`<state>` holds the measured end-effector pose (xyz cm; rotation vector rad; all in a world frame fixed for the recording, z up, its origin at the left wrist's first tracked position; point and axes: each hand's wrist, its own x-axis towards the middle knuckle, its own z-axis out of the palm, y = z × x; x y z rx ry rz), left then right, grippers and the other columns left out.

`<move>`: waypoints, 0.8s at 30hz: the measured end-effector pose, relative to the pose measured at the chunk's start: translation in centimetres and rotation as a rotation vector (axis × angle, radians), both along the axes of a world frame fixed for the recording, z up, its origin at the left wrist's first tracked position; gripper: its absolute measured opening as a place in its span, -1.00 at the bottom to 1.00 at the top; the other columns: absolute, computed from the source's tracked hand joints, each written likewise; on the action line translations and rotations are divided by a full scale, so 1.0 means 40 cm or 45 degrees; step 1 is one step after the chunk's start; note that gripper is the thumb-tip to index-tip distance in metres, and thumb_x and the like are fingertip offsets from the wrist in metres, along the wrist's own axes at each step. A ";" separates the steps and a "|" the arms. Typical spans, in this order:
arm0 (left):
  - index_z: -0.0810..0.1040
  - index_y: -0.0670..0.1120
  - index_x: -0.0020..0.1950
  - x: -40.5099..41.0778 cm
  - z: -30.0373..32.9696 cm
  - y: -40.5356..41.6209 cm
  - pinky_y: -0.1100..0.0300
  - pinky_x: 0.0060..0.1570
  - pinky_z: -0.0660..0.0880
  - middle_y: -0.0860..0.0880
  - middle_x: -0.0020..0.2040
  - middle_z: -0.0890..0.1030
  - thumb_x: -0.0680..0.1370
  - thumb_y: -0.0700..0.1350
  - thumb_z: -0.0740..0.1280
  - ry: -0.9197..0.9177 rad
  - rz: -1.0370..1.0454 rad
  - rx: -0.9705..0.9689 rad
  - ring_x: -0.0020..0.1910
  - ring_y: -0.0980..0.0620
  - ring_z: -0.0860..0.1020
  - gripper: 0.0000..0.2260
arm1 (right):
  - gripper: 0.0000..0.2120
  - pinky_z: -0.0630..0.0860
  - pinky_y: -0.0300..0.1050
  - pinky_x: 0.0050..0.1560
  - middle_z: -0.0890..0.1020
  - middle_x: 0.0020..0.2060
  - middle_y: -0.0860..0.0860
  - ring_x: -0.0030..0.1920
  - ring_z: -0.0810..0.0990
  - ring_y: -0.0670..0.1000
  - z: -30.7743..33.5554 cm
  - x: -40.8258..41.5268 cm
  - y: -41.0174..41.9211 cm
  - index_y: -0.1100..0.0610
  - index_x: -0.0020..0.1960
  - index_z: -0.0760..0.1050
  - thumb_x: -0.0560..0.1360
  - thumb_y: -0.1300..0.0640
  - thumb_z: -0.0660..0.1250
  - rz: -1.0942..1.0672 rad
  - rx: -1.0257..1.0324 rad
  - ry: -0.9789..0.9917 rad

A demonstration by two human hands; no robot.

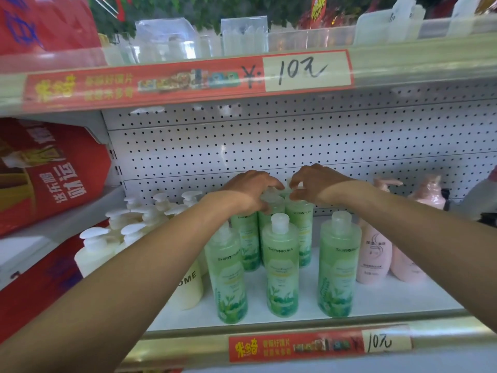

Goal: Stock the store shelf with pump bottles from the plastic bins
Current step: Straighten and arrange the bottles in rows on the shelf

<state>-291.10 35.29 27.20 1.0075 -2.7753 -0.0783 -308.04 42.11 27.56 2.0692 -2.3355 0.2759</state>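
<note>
Near row: three green bottles (279, 267) standing. Far row: my left hand (250, 189) and right hand (314, 184) each pinch a cap; shelf (390, 300) roughly half filled.

Bare shelf floor (403, 297) is lying open right of the green bottles (282, 265); cream pump bottles (113, 238) are crowding the left, pink bottles (373, 254) blocking the right rear.

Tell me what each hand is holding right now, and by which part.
The left hand grips the cap of a back-row green bottle. The right hand pinches the cap of the neighbouring green bottle.
</note>
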 end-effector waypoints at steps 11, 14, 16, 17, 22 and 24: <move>0.34 0.17 0.47 0.257 -0.054 0.179 0.05 0.37 0.34 0.16 0.41 0.40 0.48 0.44 0.04 0.355 0.014 -0.153 0.37 0.12 0.36 -0.37 | -0.26 0.39 -0.08 0.22 0.34 0.30 -0.11 0.25 0.41 -0.04 -0.032 0.124 0.230 -0.27 0.48 0.16 0.36 -0.47 0.17 0.483 -0.233 -0.012; 0.22 0.19 0.51 0.284 -0.088 0.215 0.15 0.33 0.27 0.16 0.41 0.31 0.39 0.41 0.28 0.130 0.154 -0.288 0.40 0.09 0.26 -0.26 | -0.24 0.38 -0.06 0.22 0.27 0.39 -0.06 0.32 0.36 0.04 -0.073 0.154 0.234 -0.22 0.51 0.08 0.41 -0.33 0.31 0.411 -0.165 0.297; 0.17 0.17 0.52 0.279 -0.105 0.222 0.13 0.27 0.33 0.12 0.39 0.31 0.38 0.29 0.42 0.049 0.231 -0.316 0.37 0.04 0.29 -0.21 | -0.29 0.45 -0.02 0.18 0.27 0.37 0.00 0.30 0.38 0.08 -0.093 0.165 0.224 -0.15 0.48 0.15 0.44 -0.21 0.38 0.367 -0.162 0.320; 0.16 0.16 0.52 0.274 -0.110 0.221 0.12 0.23 0.37 0.10 0.36 0.33 0.39 0.24 0.45 0.049 0.253 -0.296 0.34 0.02 0.34 -0.22 | -0.33 0.47 -0.01 0.15 0.28 0.35 0.02 0.29 0.39 0.09 -0.098 0.168 0.221 -0.12 0.46 0.18 0.44 -0.16 0.39 0.353 -0.165 0.302; 0.21 0.16 0.48 0.242 -0.103 0.202 0.23 -0.04 0.27 0.07 0.27 0.38 0.43 0.03 0.50 0.096 0.201 -0.191 0.22 0.00 0.44 -0.29 | -0.39 0.48 -0.02 0.09 0.31 0.26 0.04 0.23 0.42 0.10 -0.097 0.169 0.202 -0.06 0.41 0.24 0.45 -0.07 0.43 0.339 -0.158 0.240; 0.23 0.15 0.47 0.228 -0.100 0.184 0.21 0.01 0.30 0.06 0.30 0.38 0.43 -0.02 0.51 0.115 0.181 -0.143 0.24 -0.01 0.43 -0.30 | -0.39 0.46 -0.03 0.07 0.32 0.25 0.05 0.23 0.43 0.11 -0.097 0.167 0.188 -0.05 0.40 0.26 0.44 -0.05 0.44 0.326 -0.160 0.233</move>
